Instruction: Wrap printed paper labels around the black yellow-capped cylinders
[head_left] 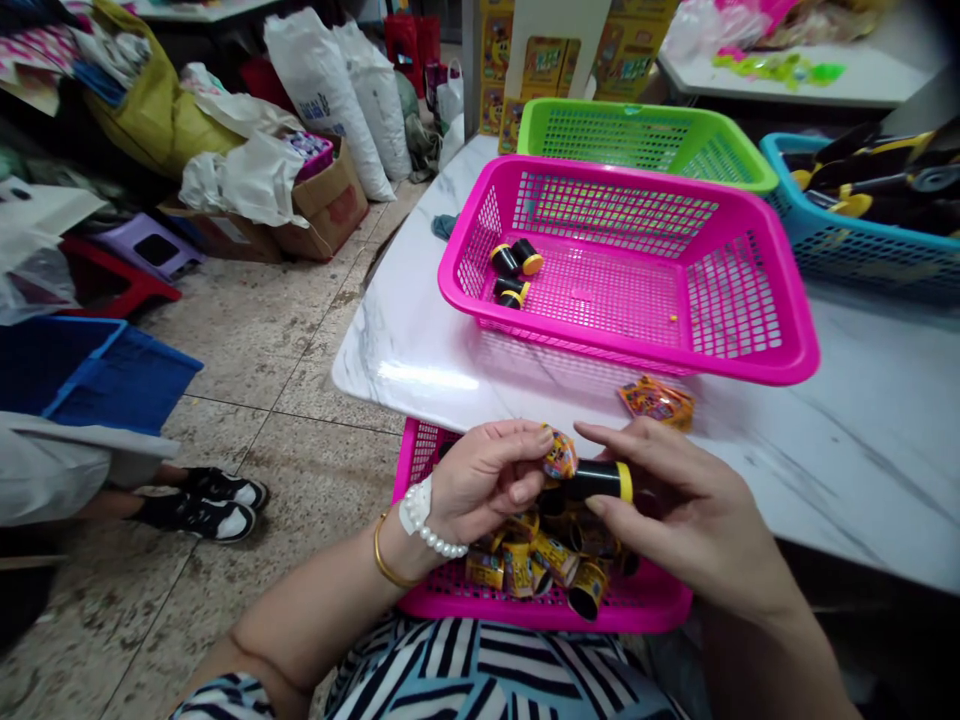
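Note:
My left hand (499, 470) pinches a small orange printed sticker (560, 455) between thumb and fingers. Just right of it, a black cylinder with a yellow rim (604, 481) lies sideways between the thumb and fingers of my right hand (675, 500), touching or very near the sticker. Below both hands, a lower pink basket (637, 612) on my lap holds several black cylinders with printed yellow wraps (555, 557). On the table, the large pink basket (622, 350) has several black-and-yellow pieces (516, 258) at its left end. A pile of orange printed stickers (658, 402) lies in front of it.
Behind the pink basket stand a green basket (757, 176) and a blue basket (862, 245) of black and yellow parts. The white table (405, 345) has its rounded corner at the left. A person's feet in black-and-white shoes (217, 505), boxes and white sacks (326, 90) are leftward.

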